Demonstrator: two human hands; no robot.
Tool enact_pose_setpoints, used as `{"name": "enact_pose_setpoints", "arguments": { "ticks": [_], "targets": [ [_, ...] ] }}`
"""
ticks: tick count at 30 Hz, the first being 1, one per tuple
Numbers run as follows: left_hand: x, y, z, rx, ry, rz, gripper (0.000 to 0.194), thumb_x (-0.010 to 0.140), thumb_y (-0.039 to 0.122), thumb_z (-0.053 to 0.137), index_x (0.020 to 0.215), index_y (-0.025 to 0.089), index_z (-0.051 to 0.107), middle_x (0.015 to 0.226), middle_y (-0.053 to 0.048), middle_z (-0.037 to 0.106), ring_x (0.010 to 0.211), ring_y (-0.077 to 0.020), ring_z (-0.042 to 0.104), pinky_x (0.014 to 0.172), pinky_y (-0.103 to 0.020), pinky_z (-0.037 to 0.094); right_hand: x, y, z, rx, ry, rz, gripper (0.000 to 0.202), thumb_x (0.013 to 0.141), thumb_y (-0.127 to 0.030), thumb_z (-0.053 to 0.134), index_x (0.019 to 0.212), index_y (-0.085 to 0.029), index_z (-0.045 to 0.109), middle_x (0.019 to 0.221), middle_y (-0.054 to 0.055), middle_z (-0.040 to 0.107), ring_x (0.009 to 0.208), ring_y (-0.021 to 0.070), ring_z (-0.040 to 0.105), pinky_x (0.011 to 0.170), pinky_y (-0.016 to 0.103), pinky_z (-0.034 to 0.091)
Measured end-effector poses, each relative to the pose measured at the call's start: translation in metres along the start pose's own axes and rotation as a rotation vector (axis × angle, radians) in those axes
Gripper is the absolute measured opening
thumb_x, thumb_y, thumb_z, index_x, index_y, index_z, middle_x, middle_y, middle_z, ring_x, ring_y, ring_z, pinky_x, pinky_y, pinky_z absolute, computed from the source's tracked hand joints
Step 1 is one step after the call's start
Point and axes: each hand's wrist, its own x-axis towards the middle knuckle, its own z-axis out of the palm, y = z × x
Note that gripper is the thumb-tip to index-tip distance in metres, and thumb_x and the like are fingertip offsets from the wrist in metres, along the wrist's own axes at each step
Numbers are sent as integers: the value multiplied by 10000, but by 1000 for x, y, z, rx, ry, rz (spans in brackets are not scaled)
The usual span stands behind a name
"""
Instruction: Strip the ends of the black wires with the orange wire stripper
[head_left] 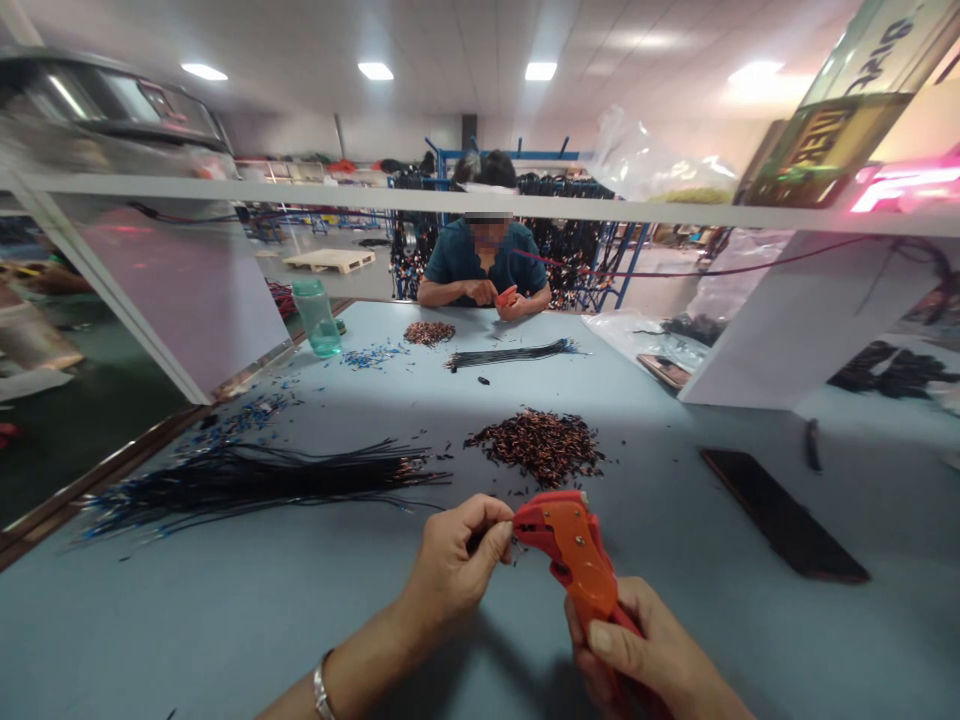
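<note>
My right hand (634,645) is wrapped around the handles of a red and orange wire stripper (581,550), whose head points up and to the left. Thumb and forefinger of my left hand (461,555) are pinched together right at the stripper's jaws; what they hold is too small or hidden to make out. Just beyond the tool lies a heap of short black and copper-coloured wire offcuts (540,445). To the left a bundle of long black wires (285,478) rests on the table, with blue and bare-metal ends toward the left.
Across the grey-blue table (360,620) a co-worker (487,260) holds a red tool. Smaller wires (517,353), another offcut heap (429,332) and scattered blue bits (255,415) lie there. A green bottle (316,318) stands left, a black phone (784,515) right. A white shelf (360,195) spans overhead.
</note>
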Motion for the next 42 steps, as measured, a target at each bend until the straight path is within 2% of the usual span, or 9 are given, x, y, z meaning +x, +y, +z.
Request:
{"name": "enact_pose_setpoints", "arguments": {
  "ticks": [9,17,22,25,28,31,36,39,42],
  "targets": [
    [1,-9,3,-25,-10,-49,221,883,344,520,793,166,616,610,2,607,573,-131,550,568,-226,420,8,11,4,0,78,-36,532,703,-643,723,610,-187,466,395,-80,410,295,37,331,299,150,282],
    [3,-8,3,57,5,-75,198,872,327,520,787,180,621,603,17,589,573,-130,532,566,-225,403,15,11,1,33,35,-27,535,697,-665,709,653,-186,477,376,-75,450,265,49,366,280,145,292],
    [2,-4,3,99,19,-59,198,862,328,511,766,185,609,579,25,567,548,-128,510,547,-224,388,8,-1,1,78,33,9,501,730,-621,724,706,-171,506,441,-57,493,327,55,403,338,155,335],
    [5,-3,-1,126,69,-81,210,851,340,510,736,187,598,577,25,556,551,-129,498,554,-232,376,1,-10,-4,153,93,-12,453,766,-576,725,771,-163,537,502,-51,525,359,63,441,384,173,370],
    [9,-4,-6,77,120,-134,224,834,366,519,718,186,584,578,25,546,561,-133,489,573,-243,376,-4,-19,-10,217,199,-66,385,801,-510,722,864,-156,585,618,-25,579,453,88,531,488,213,453],
    [11,-5,-6,-20,119,-188,233,813,395,541,728,184,587,580,27,537,570,-136,484,585,-250,379,-2,-22,-11,181,187,-99,382,812,-508,707,933,-156,618,721,20,617,595,143,594,559,257,492],
    [9,-3,0,-144,83,-275,244,779,414,581,731,175,595,566,39,512,564,-129,464,585,-247,367,1,-19,-6,-173,96,-199,412,843,-564,621,871,-154,613,745,45,604,672,184,568,598,291,481],
    [8,-1,3,-215,50,-310,247,760,416,607,732,170,599,565,48,498,556,-120,446,576,-241,356,0,-18,-3,-547,176,-324,333,901,-492,558,817,-171,595,711,26,588,635,168,546,595,271,453],
    [5,1,6,-297,16,-363,262,754,417,640,749,156,615,576,47,508,556,-107,431,577,-231,351,0,-16,-1,-921,286,-579,173,905,-331,555,995,-191,600,801,44,649,675,190,603,621,279,481]
  ]
}}
